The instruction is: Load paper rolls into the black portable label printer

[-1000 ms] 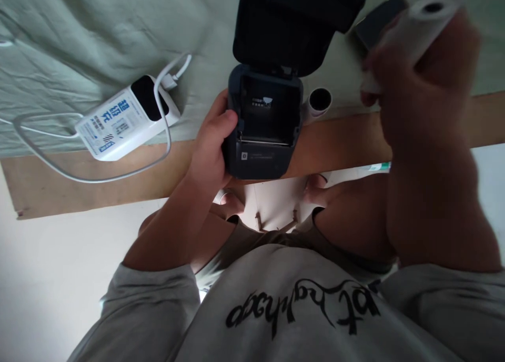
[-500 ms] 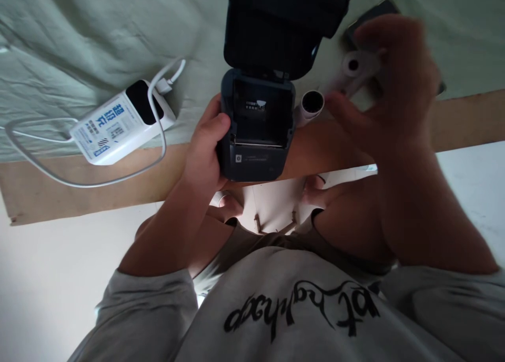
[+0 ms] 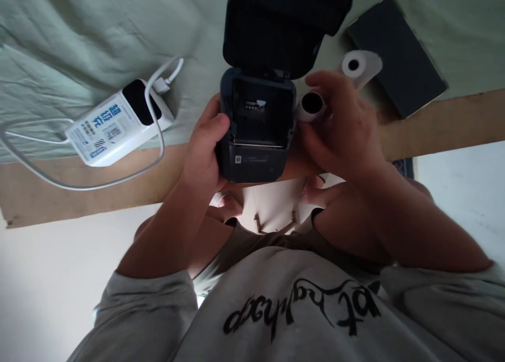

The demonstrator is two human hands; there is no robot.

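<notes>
My left hand point(image 3: 205, 146) is closed around the left side of a dark portable label printer point(image 3: 252, 162), thumb on its edge. The printer's black lid point(image 3: 272, 30) is swung up, and its inner compartment lies bare with a small printed sticker inside. Just right of the printer, my right hand point(image 3: 343, 122) has its fingers and thumb curled around a small white paper roll point(image 3: 299, 112) with a wide dark core. Part of that roll is hidden by the fingers. Beyond the hand sits a second white paper roll point(image 3: 347, 67), its loose strip trailing out.
A white box-shaped device point(image 3: 114, 128) with a blue-printed label and a white cable point(image 3: 118, 182) lies at left. A dark flat rectangular object point(image 3: 398, 57) rests at the upper right. Green cloth point(image 3: 189, 14) covers the table, leaving its brown front edge point(image 3: 453, 117) bare.
My right hand has come down and left from near the second roll to the roll beside the printer. That roll has tilted slightly. My left hand and the printer stay about where they were.
</notes>
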